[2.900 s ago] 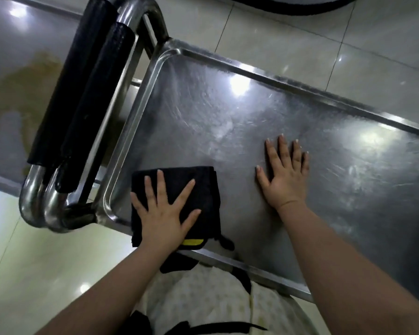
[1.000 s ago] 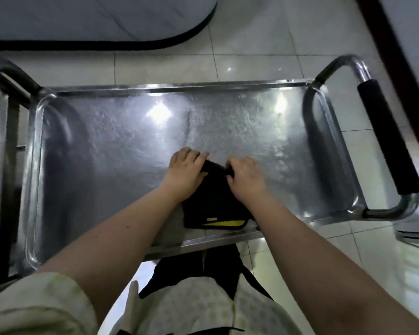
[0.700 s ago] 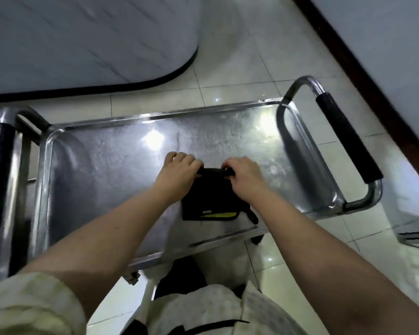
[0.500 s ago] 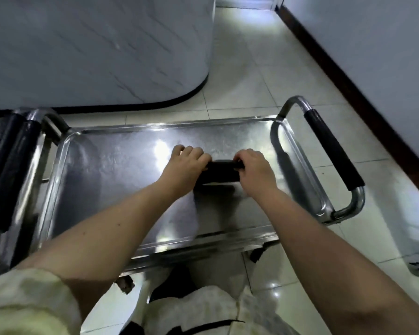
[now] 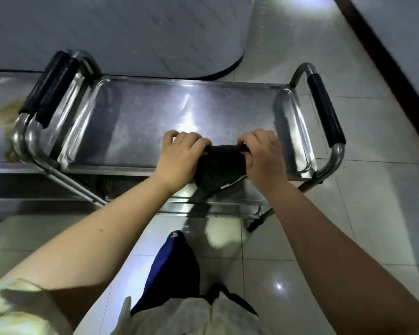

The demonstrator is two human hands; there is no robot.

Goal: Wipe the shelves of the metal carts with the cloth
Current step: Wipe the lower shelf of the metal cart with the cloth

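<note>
cloth (image 5: 219,170): black, bunched, strung between both hands over the near edge of the top shelf (image 5: 143,117), right of middle; can't tell if it touches the metal.
left hand (image 5: 182,158): knuckles up, fingers curled tight over the cloth's upper fold; thumb hidden.
right hand (image 5: 264,158): mirror pose, clamped on the other end of the fold, forearm reaching straight in.
risk 1: wadded cloth means a small contact patch, likely streaks and missed corners.
risk 2: pushing hard could roll the cart on the glossy floor tiles (image 5: 373,189).
risk 3: lower shelf (image 5: 215,204) and the stained second cart (image 5: 0,112) at the left could get skipped.
</note>
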